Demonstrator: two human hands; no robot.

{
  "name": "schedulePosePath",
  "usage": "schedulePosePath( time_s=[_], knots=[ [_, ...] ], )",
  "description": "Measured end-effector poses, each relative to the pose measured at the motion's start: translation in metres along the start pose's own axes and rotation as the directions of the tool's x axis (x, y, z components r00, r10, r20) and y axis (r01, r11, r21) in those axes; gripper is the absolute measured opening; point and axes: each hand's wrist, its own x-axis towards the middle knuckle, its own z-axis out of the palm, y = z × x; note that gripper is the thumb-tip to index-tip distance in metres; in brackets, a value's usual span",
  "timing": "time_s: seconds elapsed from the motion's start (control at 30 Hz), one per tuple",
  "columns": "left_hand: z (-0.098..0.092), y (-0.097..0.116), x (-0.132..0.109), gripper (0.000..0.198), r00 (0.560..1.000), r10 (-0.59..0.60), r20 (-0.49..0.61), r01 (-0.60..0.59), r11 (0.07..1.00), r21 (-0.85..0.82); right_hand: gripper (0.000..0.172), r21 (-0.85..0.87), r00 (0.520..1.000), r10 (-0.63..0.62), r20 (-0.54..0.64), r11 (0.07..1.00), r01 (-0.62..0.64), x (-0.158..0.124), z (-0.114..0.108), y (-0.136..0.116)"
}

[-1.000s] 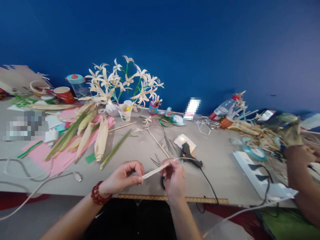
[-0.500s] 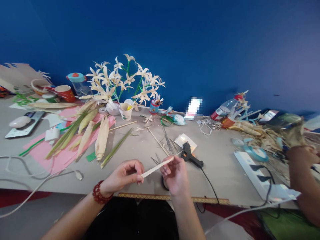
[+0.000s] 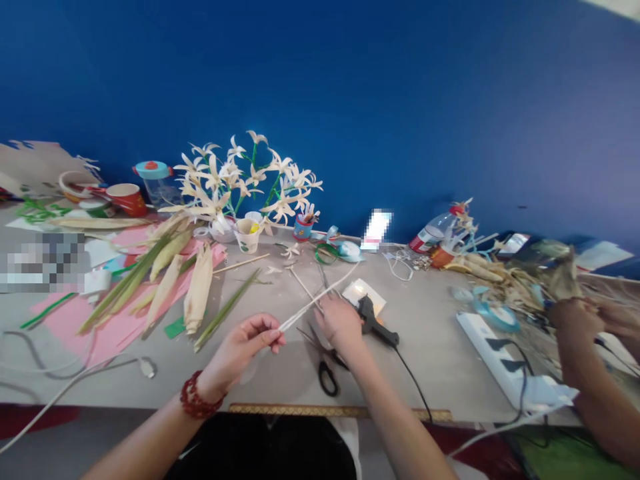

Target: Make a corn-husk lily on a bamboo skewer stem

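Observation:
Pinched between the thumb and fingers of my left hand (image 3: 257, 340) is a pale, narrow corn husk strip (image 3: 317, 299), slanting up to the right. My right hand (image 3: 340, 323) is lowered to the table behind the strip, let go of it, and its fingertips are largely hidden, so what they touch cannot be made out. Black-handled scissors (image 3: 329, 378) lie just below this hand, with thin wires or stems around their blades. A black glue gun (image 3: 375, 320) rests to its right, against a small white pad (image 3: 361, 291).
Dried husks (image 3: 199, 290) and green leaves lie over pink paper (image 3: 107, 343) at left. Husk flowers (image 3: 233, 173) stand in cups at the back. On the right are a power strip (image 3: 500, 357), a plastic bottle (image 3: 434, 233) and another person's hands (image 3: 577, 320).
My right hand has released the strip's far end and moved forward and down to the table. The left hand keeps its hold. The scissors' handles have come into view.

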Motion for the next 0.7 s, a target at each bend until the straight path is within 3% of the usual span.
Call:
schedulePosePath(
  time_s=[0.2, 0.53, 0.6, 0.7],
  knots=[
    [0.002, 0.003, -0.002, 0.020, 0.999, 0.034, 0.011, -0.035, 0.994, 0.108, 0.026, 0.013, 0.999, 0.027, -0.021, 1.000, -0.027, 0.018, 0.007, -0.003],
    [0.006, 0.005, 0.004, 0.025, 0.999, 0.045, 0.021, -0.048, 0.983, 0.175, 0.027, 0.319, 0.988, 0.002, -0.157, 0.947, 0.048, 0.003, -0.005, 0.032],
    [0.010, 0.006, 0.004, 0.025, 0.999, 0.051, 0.015, -0.053, 0.982, 0.182, 0.027, 0.451, 0.983, 0.008, -0.184, 0.889, 0.077, -0.009, 0.000, 0.028],
    [0.015, 0.007, 0.004, 0.023, 0.998, 0.067, 0.018, -0.069, 0.978, 0.197, 0.025, 0.807, 0.993, -0.018, -0.114, 0.581, 0.103, -0.034, 0.006, 0.010]
  ],
)
